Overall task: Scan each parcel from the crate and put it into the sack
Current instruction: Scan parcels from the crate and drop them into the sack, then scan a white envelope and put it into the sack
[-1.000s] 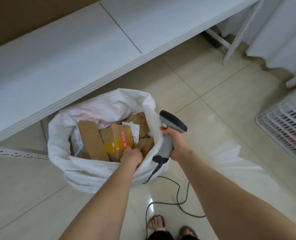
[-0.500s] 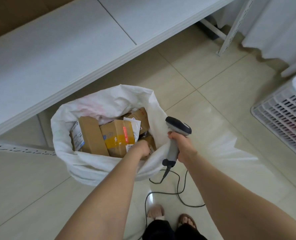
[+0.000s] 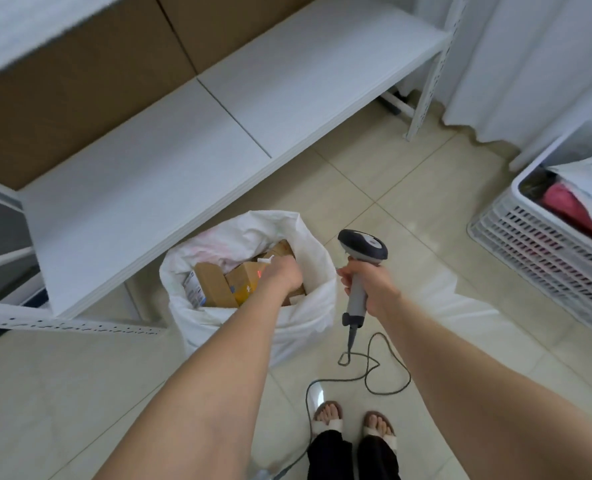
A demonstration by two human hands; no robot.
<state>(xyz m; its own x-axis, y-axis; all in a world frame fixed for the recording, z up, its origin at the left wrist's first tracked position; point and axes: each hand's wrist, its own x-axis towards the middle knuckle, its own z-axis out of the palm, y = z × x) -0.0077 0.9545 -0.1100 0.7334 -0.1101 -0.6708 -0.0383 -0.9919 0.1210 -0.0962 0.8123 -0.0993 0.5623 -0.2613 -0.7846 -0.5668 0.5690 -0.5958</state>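
While right hand (image 3: 370,285) grips scanner (image 3: 362,245), left hand (image 3: 282,273) – grasp unclear – overhangs sack (image 3: 313,306); labels (image 3: 193,289) blurred.

The white woven plastic sack (image 3: 317,271) stands on the pale tiled floor (image 3: 426,202), just before the low white metal shelf (image 3: 218,133). Brown cardboard parcels (image 3: 215,289) lie inside it, and the left grip (image 3: 282,275) reaches in over them from the near side. Just right of the sack, the right grip (image 3: 374,289) holds the grey handheld barcode scanner (image 3: 363,245) upright; its dark cable (image 3: 388,375) coils on the floor below, ahead of the person's sandalled feet (image 3: 327,415). The white slatted plastic crate (image 3: 536,258) sits far right, well apart from the sack
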